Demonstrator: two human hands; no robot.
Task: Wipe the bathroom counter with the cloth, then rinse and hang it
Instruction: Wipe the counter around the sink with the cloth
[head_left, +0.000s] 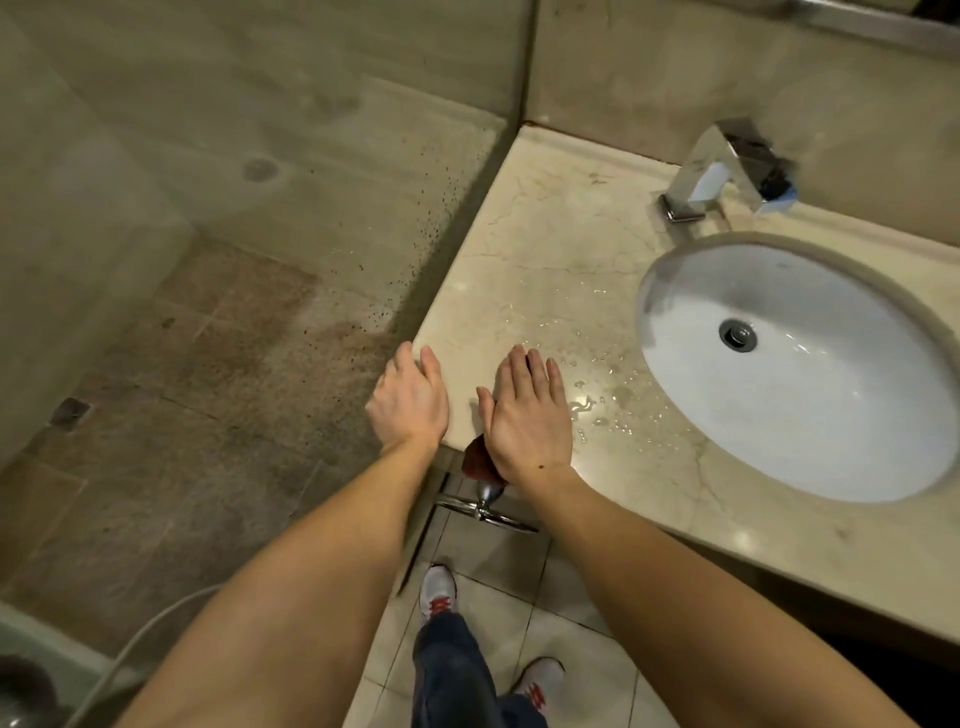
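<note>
We see a beige marble table (545, 249), droplets (587, 405) beside the white sink (810, 395), faucet (722, 171) behind. Right hand (527, 415) flat, fingers straight, pressing red cloth (477, 460) at table's front edge. Left hand (410, 400) relaxed on table corner by spotted glass (260, 208).

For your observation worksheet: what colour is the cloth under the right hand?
The cloth is dark red, clearest in the head view.

Speckled glass shower screen (363, 182), brown tiled shower floor (156, 467), square floor drain (69, 413), white hose (171, 612), white-and-red sneakers (438, 592)
</note>
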